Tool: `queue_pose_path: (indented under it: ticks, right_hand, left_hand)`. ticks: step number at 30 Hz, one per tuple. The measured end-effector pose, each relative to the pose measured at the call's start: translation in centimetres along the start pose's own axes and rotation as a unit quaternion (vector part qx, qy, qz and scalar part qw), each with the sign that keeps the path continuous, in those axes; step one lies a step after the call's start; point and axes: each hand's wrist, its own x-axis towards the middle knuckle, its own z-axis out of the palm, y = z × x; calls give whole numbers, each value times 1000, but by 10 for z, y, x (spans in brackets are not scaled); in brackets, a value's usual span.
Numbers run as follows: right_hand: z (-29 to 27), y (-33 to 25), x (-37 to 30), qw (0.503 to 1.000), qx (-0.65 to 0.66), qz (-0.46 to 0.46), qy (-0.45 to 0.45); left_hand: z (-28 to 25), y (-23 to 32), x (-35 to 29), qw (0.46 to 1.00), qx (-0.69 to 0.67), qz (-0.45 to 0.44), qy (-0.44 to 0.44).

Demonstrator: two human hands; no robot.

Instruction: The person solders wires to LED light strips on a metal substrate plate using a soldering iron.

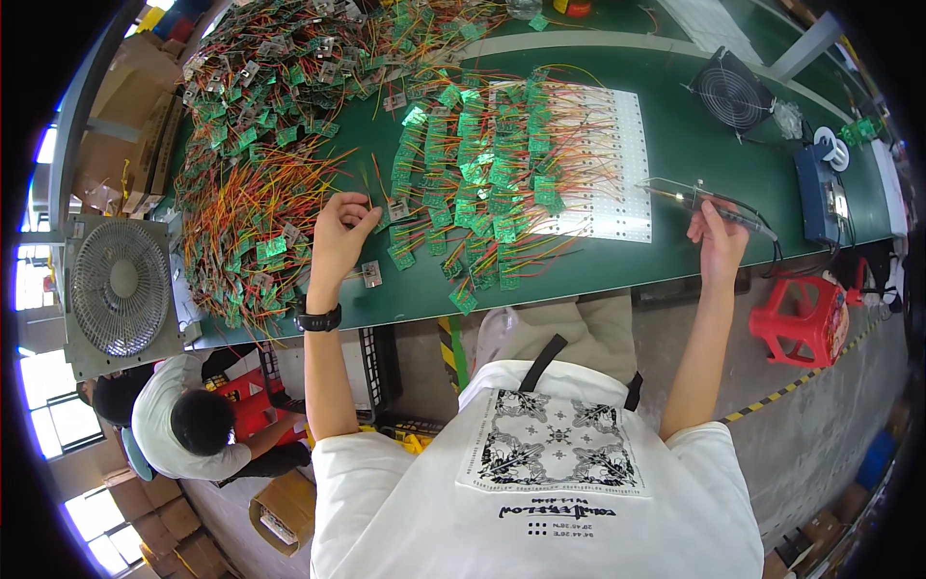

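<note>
My right hand (pixel 719 241) grips a soldering iron (pixel 690 196) with a thin wire guide, its tip pointing left over the right edge of a white perforated board (pixel 632 207). On the left, my left hand (pixel 340 236) has its fingers curled in and its thumb close to them. Whatever lies between those fingers is too small to make out. Just beyond the thumb lies a small module (pixel 397 208) with wires. Rows of green circuit boards (pixel 473 183) with red and yellow wires lie between my hands, their wires spread across the white board.
A large heap of wired circuit boards (pixel 270 87) covers the table's left side. At the right are a black fan (pixel 730 92), a blue soldering station (pixel 817 198) and a solder spool (pixel 830 150). A red stool (pixel 796 318) stands beyond the edge. Another person (pixel 178 415) sits at lower left.
</note>
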Motion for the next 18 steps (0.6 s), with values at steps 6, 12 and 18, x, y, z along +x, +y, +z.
queue_pose_path:
  ticks: [6,12,18]
  right_hand:
    - [1,-3,-1,1000,-1,4,2]
    - [-2,0,1,1000,5,11,0]
    - [-3,-1,1,1000,6,3,5]
  left_hand:
    - [0,23,-9,986,-163,-18,7]
    - [-3,53,-27,982,-183,-35,26]
    - [37,102,-32,945,-324,-24,-23]
